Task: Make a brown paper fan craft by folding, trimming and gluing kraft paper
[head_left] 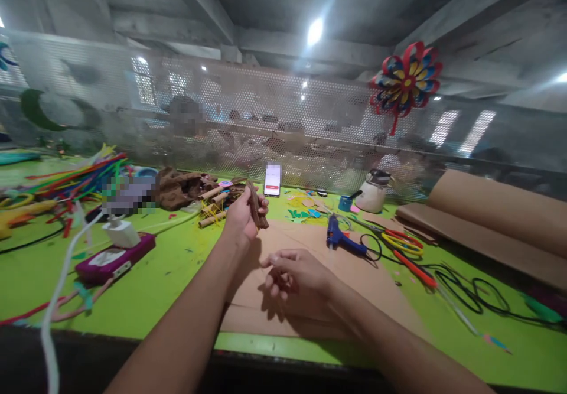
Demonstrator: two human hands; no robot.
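Note:
My left hand is raised over the table's middle, its fingers closed around a dark brown folded strip that looks like paper or cardboard. Lower and to the right, my right hand hovers above a sheet of brown paper. Its fingers are loosely bent and apart, and I see nothing held in them. A blue glue gun lies on the sheet's right part. Beyond my left hand are small brown cardboard tubes with yellow strands, beside crumpled brown material.
A phone stands against the perforated screen. At left are a purple power strip with a white plug and colourful pipe cleaners. Orange-handled pliers, black cable, a white bottle and a brown paper roll lie right.

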